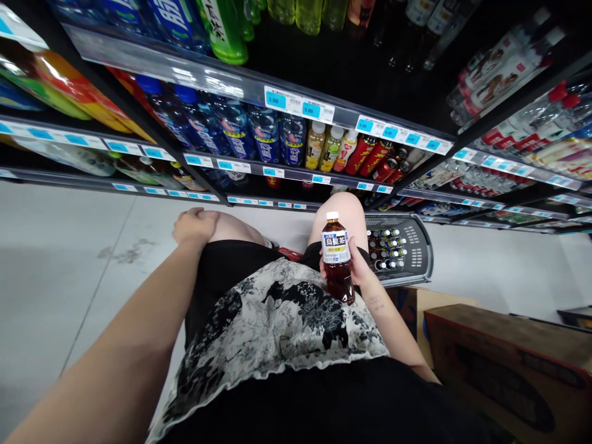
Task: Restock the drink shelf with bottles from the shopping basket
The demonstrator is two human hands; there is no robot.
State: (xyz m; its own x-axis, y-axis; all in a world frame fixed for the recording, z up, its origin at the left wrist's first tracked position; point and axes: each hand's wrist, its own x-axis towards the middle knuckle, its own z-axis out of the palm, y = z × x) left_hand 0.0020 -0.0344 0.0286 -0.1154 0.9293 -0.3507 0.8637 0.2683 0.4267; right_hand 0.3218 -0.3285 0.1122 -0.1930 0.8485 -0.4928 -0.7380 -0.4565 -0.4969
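Note:
My right hand [357, 262] is wrapped round a bottle of oolong tea [337, 254], dark brown with a white cap and a white and blue label. The bottle is held over my lap, near my right knee, its label facing me. On my left knee rests my left hand [196, 226]; it holds nothing that I can see, and its fingers lie over the knee, partly out of sight. Beside my right leg stands a grey basket [420, 246] with several capped bottles [386, 250] upright in it.
Drink shelves [259, 92] run across in front, with blue-labelled bottles [263, 132], small juice bottles [329, 149] and red cans [365, 154]. Price tags [296, 103] line the shelf edges. Cardboard boxes [504, 364] stand at the right, behind the basket. Grey floor [60, 246] shows at left.

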